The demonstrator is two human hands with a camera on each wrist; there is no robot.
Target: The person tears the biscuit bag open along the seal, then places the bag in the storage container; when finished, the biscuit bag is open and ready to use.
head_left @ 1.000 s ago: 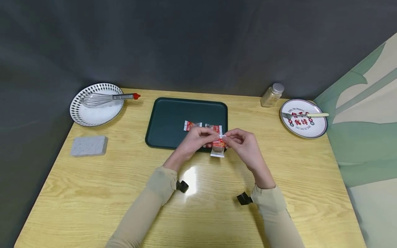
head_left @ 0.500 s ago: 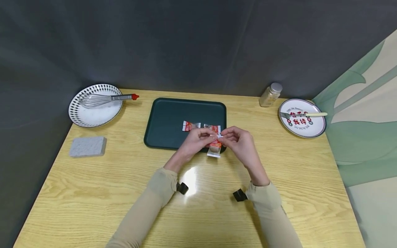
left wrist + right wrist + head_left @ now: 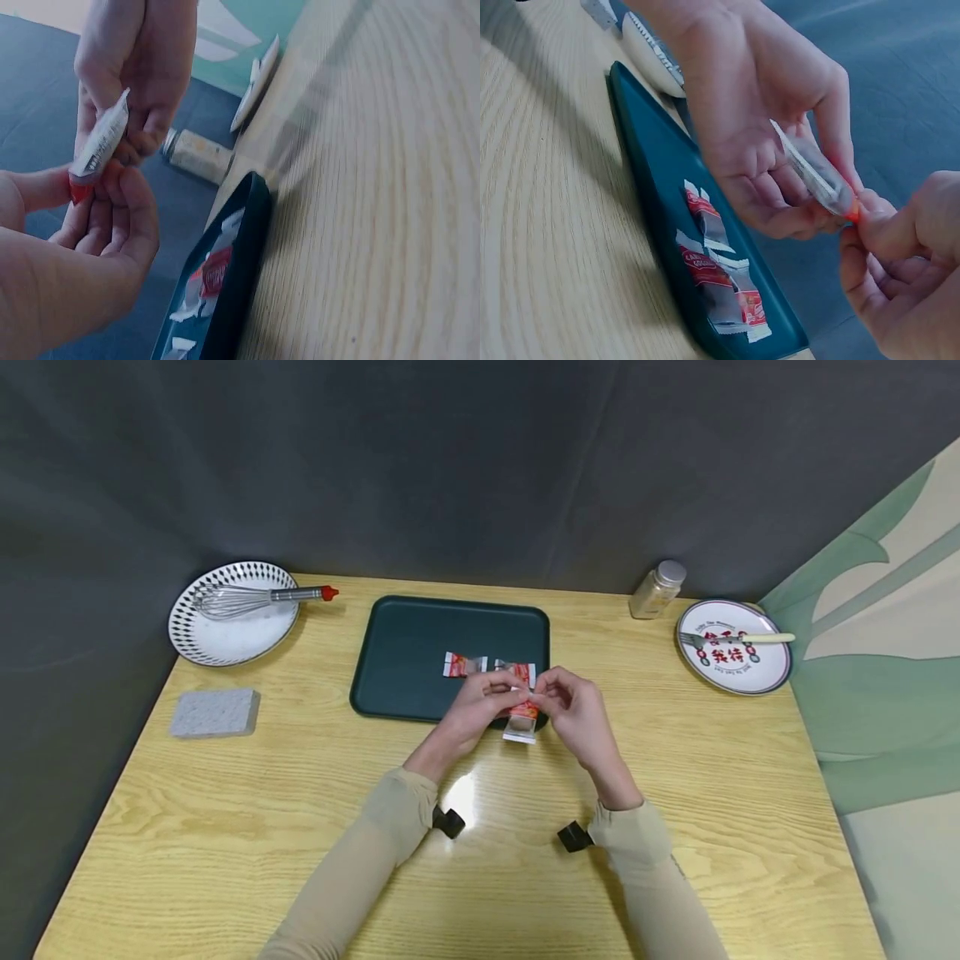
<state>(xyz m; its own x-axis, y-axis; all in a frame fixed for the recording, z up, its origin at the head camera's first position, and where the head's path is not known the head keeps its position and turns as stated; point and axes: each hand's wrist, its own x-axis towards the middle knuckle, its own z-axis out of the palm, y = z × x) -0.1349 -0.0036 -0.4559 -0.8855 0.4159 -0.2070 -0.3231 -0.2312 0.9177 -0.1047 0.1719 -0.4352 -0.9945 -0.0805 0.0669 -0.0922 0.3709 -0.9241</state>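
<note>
Both hands meet over the near right corner of a dark green tray [image 3: 405, 652]. Between them hangs a small snack packet [image 3: 520, 725], part red and part see-through, with a pale filling inside. My left hand [image 3: 474, 703] pinches its upper end between thumb and fingers. From the other side, my right hand [image 3: 576, 714] pinches the same end, fingertips close to the left ones. In the left wrist view, the packet's printed back [image 3: 101, 146] faces the camera. Beneath the hands, similar wrapped packets [image 3: 712, 285] lie in the tray; the right wrist view shows three.
A patterned plate [image 3: 232, 639] with a whisk [image 3: 251, 599] stands at the back left, a grey block [image 3: 215, 712] in front of it. At the back right are a lidded jar [image 3: 657, 591] and a plate [image 3: 731, 672] bearing a fork [image 3: 750, 638]. A dark curtain hangs behind.
My right hand and forearm have shifted slightly left, toward the left hand. The packet has swung a little, its lower end slightly further left. Both hands keep their pinch.
</note>
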